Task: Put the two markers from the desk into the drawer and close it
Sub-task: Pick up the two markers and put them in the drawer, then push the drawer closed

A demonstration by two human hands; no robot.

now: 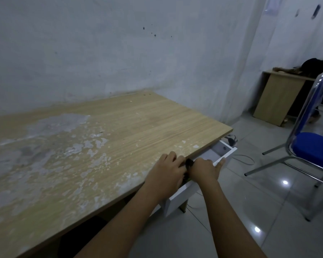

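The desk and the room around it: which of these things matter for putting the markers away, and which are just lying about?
Part of the job:
- white drawer, pulled open
- dark marker, between the hands
- left hand
- right hand, on the drawer front
- desk

Just there:
- blue chair
- small wooden table
- cable on floor

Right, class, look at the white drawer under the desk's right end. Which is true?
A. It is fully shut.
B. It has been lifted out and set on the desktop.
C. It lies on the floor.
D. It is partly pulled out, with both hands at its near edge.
D: the drawer juts out from under the desk, with the left hand and right hand at its near edge.
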